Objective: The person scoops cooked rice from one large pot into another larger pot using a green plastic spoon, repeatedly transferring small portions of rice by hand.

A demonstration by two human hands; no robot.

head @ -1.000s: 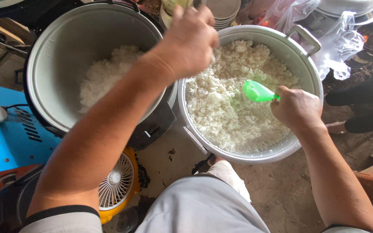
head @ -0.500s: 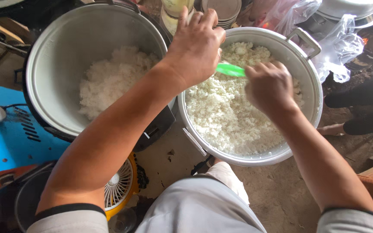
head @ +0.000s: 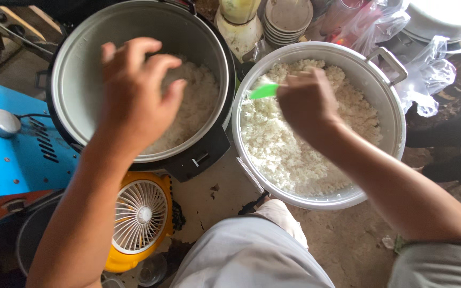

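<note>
My right hand (head: 308,101) is closed around a green rice paddle (head: 264,91), whose blade sticks out to the left over the white cooked rice in a large metal pot (head: 388,154). My left hand (head: 134,96) hovers with fingers spread and curled above the big rice cooker (head: 76,58), which holds a smaller heap of white rice (head: 196,101). The left hand holds nothing. The paddle's handle is hidden inside my right fist.
A blue machine (head: 12,154) with a metal knob stands at the left. A yellow fan (head: 140,218) lies below the cooker. Stacked plates (head: 289,18), a jar and plastic bags (head: 428,80) sit behind the pots. My knee in grey cloth (head: 246,256) is at the bottom.
My left hand moved left, from the pot's rim to above the rice cooker. My right hand carried the green paddle from the pot's middle to its upper left side.
</note>
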